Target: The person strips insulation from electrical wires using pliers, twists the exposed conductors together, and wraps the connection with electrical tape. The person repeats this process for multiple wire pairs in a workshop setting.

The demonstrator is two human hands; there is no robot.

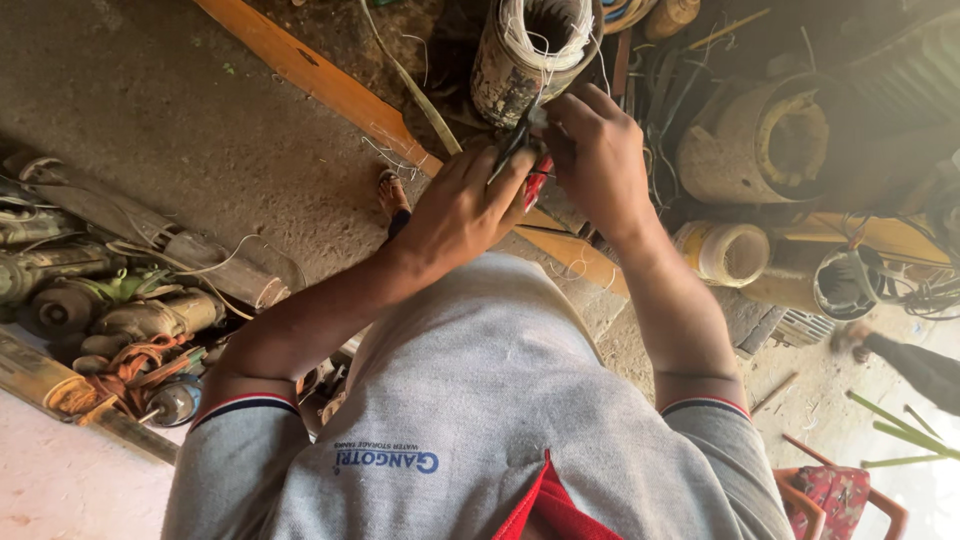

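Hands meeting at a stator's white windings.
Left hand (462, 208) grips red-handled pliers (530, 170); right hand (598, 160) pinches wire just above them, at the stator (525, 55). A slipping jaw could nick insulation or fingers.

Both hands meet just below a wound motor stator (530, 50) at the top centre. The left hand (465, 205) lies left of the right hand (600, 155), with pliers (530, 165) between them. A long plank (330, 85) runs diagonally on the floor (150, 110) behind the hands. A heap of old motors (110, 310) lies at the far left. More motor housings (760, 140) lie right of the hands. A chair (840, 495) stands at the bottom right corner.
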